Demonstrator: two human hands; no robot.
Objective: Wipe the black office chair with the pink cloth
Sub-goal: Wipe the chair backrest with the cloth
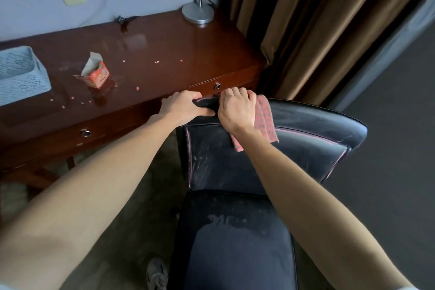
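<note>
The black office chair stands in front of me with its backrest toward the desk and its worn seat below. My left hand grips the left end of the backrest's top edge, fingers curled over it. My right hand presses the pink cloth against the top of the backrest, its fingers curled over the rim. The cloth hangs down the front of the backrest under my palm and wrist. Pale smears and pinkish worn seams show on the chair's leather.
A dark wooden desk with drawers stands just behind the chair. On it are a white perforated basket, an open red carton, scattered pink crumbs and a lamp base. Brown curtains hang at the right. A shoe shows below.
</note>
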